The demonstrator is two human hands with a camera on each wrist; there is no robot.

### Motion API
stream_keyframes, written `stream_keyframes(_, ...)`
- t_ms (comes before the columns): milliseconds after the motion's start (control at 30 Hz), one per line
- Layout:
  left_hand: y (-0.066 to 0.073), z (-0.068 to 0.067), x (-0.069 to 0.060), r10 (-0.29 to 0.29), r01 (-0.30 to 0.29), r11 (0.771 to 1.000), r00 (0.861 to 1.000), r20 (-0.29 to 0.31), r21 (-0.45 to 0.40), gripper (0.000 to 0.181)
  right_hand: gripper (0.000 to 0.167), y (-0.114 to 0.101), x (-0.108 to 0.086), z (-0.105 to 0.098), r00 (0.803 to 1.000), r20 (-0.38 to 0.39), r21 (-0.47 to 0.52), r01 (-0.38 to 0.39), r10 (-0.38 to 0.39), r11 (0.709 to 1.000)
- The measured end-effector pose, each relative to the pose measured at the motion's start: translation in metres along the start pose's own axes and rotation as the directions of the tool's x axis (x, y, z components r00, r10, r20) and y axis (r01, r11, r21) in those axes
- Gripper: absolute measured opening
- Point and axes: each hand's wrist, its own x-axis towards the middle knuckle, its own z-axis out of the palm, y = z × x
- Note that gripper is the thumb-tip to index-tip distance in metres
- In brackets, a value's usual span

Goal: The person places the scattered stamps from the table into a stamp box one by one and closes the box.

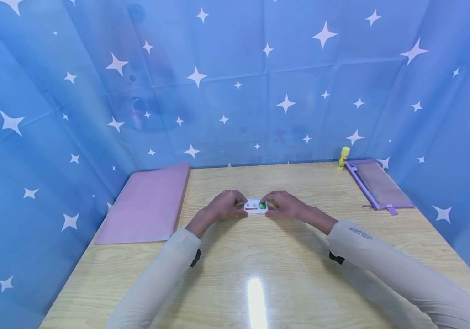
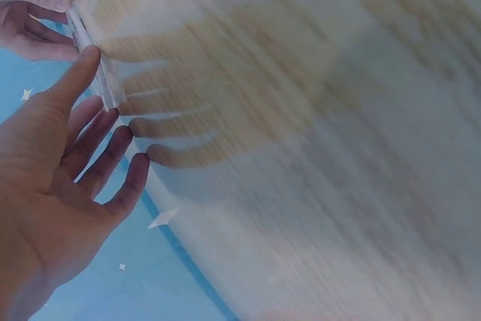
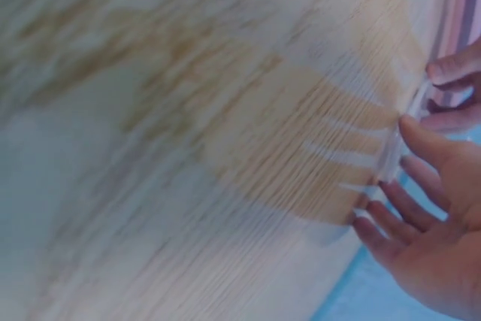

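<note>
A small flat rectangular pack (image 1: 253,206) with a white label, red print and a green patch lies between my two hands at the middle of the table. My left hand (image 1: 226,204) pinches its left end between thumb and fingers. At the right end, my right hand (image 1: 287,205) does the same. Seen edge-on in the left wrist view, the pack (image 2: 109,84) looks thin and partly clear; its exact kind cannot be told. The right wrist view shows my right thumb at its edge, the other fingers spread near the tabletop.
A pink folder (image 1: 146,205) lies on the wooden table (image 1: 226,283) to the left. At the back right stands a yellow glue stick (image 1: 343,158), beside a purple zip pouch (image 1: 382,183). Blue star-patterned curtain (image 1: 235,91) surrounds the table's back and sides.
</note>
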Motion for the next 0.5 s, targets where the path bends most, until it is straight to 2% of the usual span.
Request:
stream_keyframes(267, -0.0035, -0.0023, -0.004, 0.005, -0.005, 1.0, 1.0, 0.002, -0.012, 0.048, 0.041, -0.0075, 0.0006, -0.0023, 1.0, 0.004, -0.004, 0.026, -0.026, 1.0)
stream_keyframes(500, -0.0021, -0.0038, -0.0036, 0.008, -0.008, 1.0, 1.0, 0.002, -0.021, 0.048, 0.042, -0.0053, 0.001, -0.0036, 1.0, 0.01, -0.009, 0.029, -0.029, 1.0)
